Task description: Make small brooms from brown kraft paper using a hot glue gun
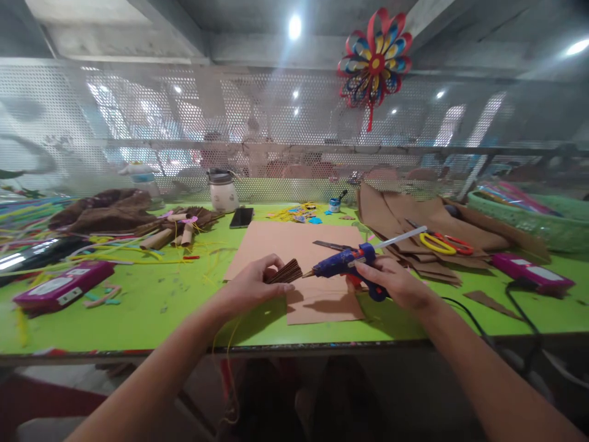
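My left hand [254, 283] is closed on a small folded brown paper fan [286, 272], held just above a tan cardboard sheet [294, 245] on the green table [151, 301]. My right hand [396, 283] grips a blue hot glue gun [350, 263] with a white glue stick jutting from its back. The gun's nozzle points left and nearly touches the fan's right edge.
Yellow and red scissors [444, 244] lie on brown paper pieces [414, 221] at the right. A pink box [64, 285] sits left, another pink box [531, 273] right. A phone [242, 217], a white jar [223, 191], paper rolls [170, 233] and a green basket [529, 215] stand further back. A black cord [464, 313] trails right.
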Demonstrator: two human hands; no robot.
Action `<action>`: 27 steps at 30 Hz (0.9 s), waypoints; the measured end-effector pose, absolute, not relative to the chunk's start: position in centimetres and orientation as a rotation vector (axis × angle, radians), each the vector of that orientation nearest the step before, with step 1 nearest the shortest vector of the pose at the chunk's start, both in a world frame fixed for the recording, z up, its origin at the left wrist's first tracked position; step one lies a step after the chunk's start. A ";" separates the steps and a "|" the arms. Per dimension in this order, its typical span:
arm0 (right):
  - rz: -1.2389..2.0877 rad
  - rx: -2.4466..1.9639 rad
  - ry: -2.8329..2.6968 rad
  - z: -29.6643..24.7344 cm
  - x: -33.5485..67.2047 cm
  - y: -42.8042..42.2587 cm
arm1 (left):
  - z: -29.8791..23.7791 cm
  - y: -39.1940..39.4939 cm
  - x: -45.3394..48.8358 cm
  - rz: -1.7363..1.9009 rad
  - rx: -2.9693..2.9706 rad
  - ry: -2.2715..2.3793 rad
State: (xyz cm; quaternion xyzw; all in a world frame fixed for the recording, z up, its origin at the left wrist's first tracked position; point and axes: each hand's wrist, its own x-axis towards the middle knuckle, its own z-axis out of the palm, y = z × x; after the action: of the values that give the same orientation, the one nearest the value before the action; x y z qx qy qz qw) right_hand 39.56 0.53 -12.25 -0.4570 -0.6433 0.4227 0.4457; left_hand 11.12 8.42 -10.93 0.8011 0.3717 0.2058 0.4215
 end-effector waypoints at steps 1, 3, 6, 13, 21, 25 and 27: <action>1.062 -1.120 -1.582 -12.2 39.5 0.5 | -11.0 8.4 11.1 0.514 2.029 0.939; 1.091 -1.085 -1.566 -12.2 39.5 0.6 | -11.0 8.4 11.2 0.532 2.064 0.973; 1.119 -1.044 -1.553 -12.3 39.5 0.6 | -11.0 8.3 11.3 0.571 2.126 1.066; 1.099 -1.029 -1.552 -12.4 39.5 0.6 | -11.3 8.0 11.5 0.504 2.377 1.178; 1.118 -1.060 -1.595 -11.9 39.2 0.8 | -11.6 8.0 11.5 0.544 2.604 1.128; 1.005 -1.121 -1.747 -10.0 39.2 0.4 | -11.4 7.8 11.6 0.508 2.702 1.056; 0.919 -1.147 -1.834 -8.9 39.1 0.1 | -11.2 7.6 11.6 0.499 2.738 1.050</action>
State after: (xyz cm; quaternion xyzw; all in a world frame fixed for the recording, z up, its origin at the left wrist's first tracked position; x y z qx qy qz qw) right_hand 39.07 0.07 -8.88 -0.4502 -0.7201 0.3608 0.3855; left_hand 11.61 7.61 -11.20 0.9173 0.3518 0.1671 0.0832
